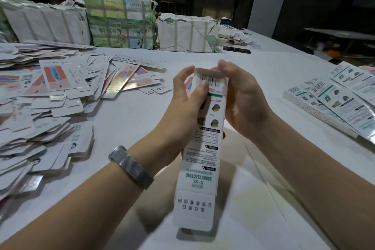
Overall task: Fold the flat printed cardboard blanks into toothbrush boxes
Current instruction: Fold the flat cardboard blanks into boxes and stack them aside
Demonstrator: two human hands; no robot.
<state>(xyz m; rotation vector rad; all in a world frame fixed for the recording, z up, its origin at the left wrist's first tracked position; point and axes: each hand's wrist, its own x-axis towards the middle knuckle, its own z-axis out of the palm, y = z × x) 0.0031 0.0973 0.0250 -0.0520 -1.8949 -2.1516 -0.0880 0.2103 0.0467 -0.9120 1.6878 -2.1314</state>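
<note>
Spreading across the white desk [129,119], a loose heap of flat blanks [40,107] covers its left side, wrapped bundles [119,24] line the far edge, and folded boxes [336,97] lie at the right edge. Over the desk's middle a half-formed toothbrush box [203,160] stands tilted, near flap open. The left hand [182,103] and right hand [243,103] each have a grip clamped on its far end.

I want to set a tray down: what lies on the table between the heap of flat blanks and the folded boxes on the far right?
In the head view, only the two hands, left hand and right hand, gripping the toothbrush box; around them the white table is bare.
</note>
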